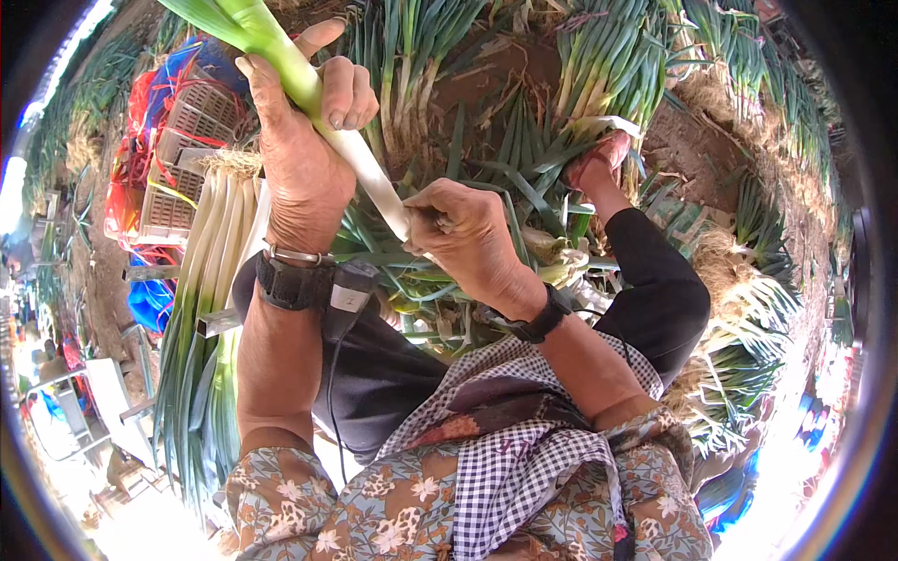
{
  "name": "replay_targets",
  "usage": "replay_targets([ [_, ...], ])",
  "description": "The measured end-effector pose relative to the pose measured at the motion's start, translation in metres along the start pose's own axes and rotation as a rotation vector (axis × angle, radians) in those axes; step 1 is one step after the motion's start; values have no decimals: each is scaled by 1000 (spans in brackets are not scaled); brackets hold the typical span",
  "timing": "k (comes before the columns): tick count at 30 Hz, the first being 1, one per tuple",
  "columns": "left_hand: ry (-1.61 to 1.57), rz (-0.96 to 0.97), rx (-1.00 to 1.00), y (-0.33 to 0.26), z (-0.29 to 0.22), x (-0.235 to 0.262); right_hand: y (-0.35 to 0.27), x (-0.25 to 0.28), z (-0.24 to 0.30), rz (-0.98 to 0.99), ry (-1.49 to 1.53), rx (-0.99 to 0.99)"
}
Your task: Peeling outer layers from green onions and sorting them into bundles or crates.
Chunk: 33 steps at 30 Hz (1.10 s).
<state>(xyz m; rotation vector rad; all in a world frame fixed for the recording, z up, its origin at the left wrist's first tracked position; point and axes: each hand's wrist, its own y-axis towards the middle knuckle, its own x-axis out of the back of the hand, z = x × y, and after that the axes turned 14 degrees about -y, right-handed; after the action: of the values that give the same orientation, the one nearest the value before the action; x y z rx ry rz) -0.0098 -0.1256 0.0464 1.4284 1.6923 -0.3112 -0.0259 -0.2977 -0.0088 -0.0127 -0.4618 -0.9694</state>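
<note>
A leek [367, 170] with a long white shank and green top slants across in front of me, its leaves toward the upper left. My left hand [304, 122] is wrapped round it where the white turns green, thumb along one side and fingers curled over the other. At the lower end of the white shank, my right hand [463, 234] is closed in a pinch, fingertips against the leek. Whether that hand also holds something small is hidden by the fingers. Both wrists wear black straps.
Beside my left forearm, several trimmed leeks [210, 243] lie in a bundle on a metal frame. Behind them stands a plastic crate [187, 131] with red and blue bags. More leeks [613, 65] stand ahead, and rooty bundles [725, 280] lie at right. Loose leaves [538, 201] litter the ground by my foot.
</note>
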Motion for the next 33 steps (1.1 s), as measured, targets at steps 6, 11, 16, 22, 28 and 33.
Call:
replay_targets([
  [6, 165, -125, -116, -4, 2, -21, 1, 1, 4, 34, 78, -155],
  [11, 166, -94, -67, -2, -9, -10, -2, 11, -12, 105, 663, -474],
  [16, 83, -12, -56, 3, -13, -3, -16, 35, -31, 269, 675, -458],
  [22, 161, -34, -77, 4, -7, -7, -21, 38, -38, 33, -345, 91],
  [28, 212, -119, -122, 1, 2, -6, -15, 11, -1, 75, -113, -144],
  [33, 239, -161, -184, -2, 0, -7, -17, 9, -10, -48, -171, 35],
])
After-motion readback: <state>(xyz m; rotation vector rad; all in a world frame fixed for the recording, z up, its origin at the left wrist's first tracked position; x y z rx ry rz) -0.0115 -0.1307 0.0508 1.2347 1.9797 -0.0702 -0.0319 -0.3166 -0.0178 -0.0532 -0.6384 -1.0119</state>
